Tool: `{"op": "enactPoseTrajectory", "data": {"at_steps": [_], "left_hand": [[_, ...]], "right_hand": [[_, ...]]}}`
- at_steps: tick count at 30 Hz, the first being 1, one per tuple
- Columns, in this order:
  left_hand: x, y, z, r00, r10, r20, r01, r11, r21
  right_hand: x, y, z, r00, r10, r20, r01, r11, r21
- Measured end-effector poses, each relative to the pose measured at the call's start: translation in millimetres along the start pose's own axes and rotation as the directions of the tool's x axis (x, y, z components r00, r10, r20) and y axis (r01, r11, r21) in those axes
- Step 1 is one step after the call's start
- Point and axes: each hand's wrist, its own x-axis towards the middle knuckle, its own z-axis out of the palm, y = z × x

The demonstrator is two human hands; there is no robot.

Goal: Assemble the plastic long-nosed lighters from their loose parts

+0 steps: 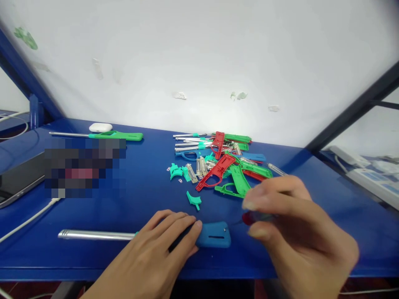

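Observation:
A long lighter with a blue plastic handle and a silver metal tube lies along the front of the blue table. My left hand presses down on the handle, fingers curled over it. My right hand hovers just right of the handle, blurred by motion, fingers pinched round a small tool with a red handle; the tool's tip points toward the blue handle. A loose teal trigger piece lies just behind the lighter.
A heap of red, green and blue lighter shells, metal tubes and small clear parts sits mid-table. A finished green lighter and a white earbud case lie at the back left. A dark tablet with a white cable is at the left edge.

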Motion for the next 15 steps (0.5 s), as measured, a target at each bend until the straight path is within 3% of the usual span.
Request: {"op": "enactPoseTrajectory", "data": {"at_steps": [6,15], "left_hand": [[-3.3,-1.8,1.2,1.000,0.000,0.021,-0.001,1.000,0.011],[-1.8,-0.9,-0.7,1.000,-0.010,-0.028,0.010,1.000,0.003]], "right_hand": [[5.2,3.4,3.7,0.983,0.056,0.174,-0.074,0.992,0.102],[4.1,6.1,8.7,0.995,0.004,0.102,-0.019,0.988,0.155]]}}
